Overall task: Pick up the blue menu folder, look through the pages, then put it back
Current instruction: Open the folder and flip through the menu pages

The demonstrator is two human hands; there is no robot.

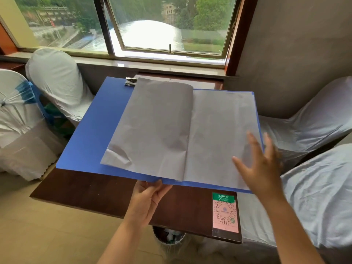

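The blue menu folder (pixel 91 134) lies open and is held up above a dark wooden table (pixel 85 189). Its grey-white pages (pixel 171 130) are spread out, one page turned over to the left and creased at its lower corner. A metal clip (pixel 130 81) sits at the folder's far edge. My left hand (pixel 147 199) grips the folder's near edge from below, fingers curled under it. My right hand (pixel 261 164) hovers with spread fingers over the lower right of the right-hand page, holding nothing.
Chairs with white covers stand at the left (pixel 55 80) and at the right (pixel 314 119). A pink and green QR-code card (pixel 225 212) lies on the table's near right corner. A waste bin (pixel 168 235) stands under the table. A window (pixel 152 25) is behind.
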